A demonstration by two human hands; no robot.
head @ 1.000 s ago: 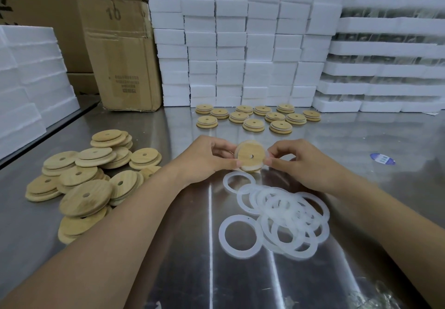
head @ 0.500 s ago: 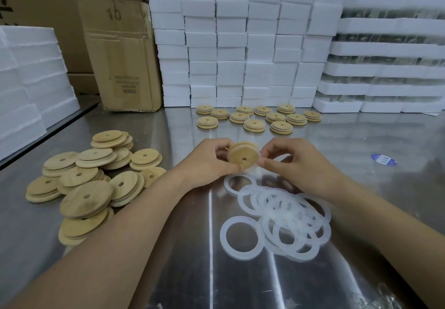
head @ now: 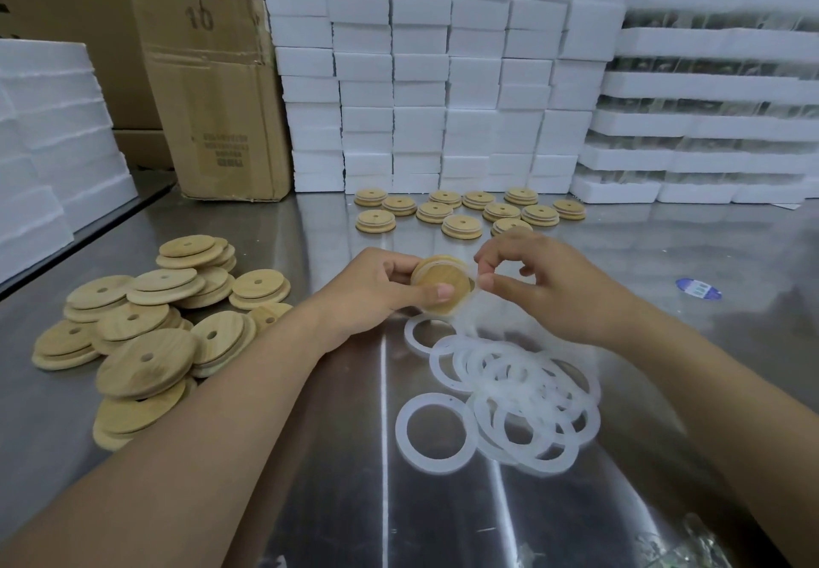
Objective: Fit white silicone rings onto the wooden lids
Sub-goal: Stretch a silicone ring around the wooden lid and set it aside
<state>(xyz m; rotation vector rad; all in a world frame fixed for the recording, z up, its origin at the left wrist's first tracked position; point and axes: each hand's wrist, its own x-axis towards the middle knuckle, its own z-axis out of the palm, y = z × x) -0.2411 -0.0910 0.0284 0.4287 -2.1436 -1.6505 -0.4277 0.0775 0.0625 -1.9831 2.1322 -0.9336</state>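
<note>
My left hand (head: pixel 376 288) grips a round wooden lid (head: pixel 443 286) by its edge, tilted, just above the steel table (head: pixel 310 456); a pale band runs round the lid's upper rim. My right hand (head: pixel 549 293) hovers at the lid's right side with curled fingers, thumb and forefinger tips close to the lid's edge, and nothing is plainly visible between them. A loose heap of white silicone rings (head: pixel 523 399) lies under my right hand, one single ring (head: pixel 436 439) at its front left.
Several bare wooden lids (head: pixel 146 363) are piled at the left. A group of lids (head: pixel 461 226) lies in rows at the back. Behind them stand white foam blocks (head: pixel 443 80) and a cardboard box (head: pixel 212 93). A blue sticker (head: pixel 699 289) lies at the right.
My right hand has drawn its fingertips off the lid and lifted slightly to the right. My left hand has turned the lid, so its thumb now lies across the face.
</note>
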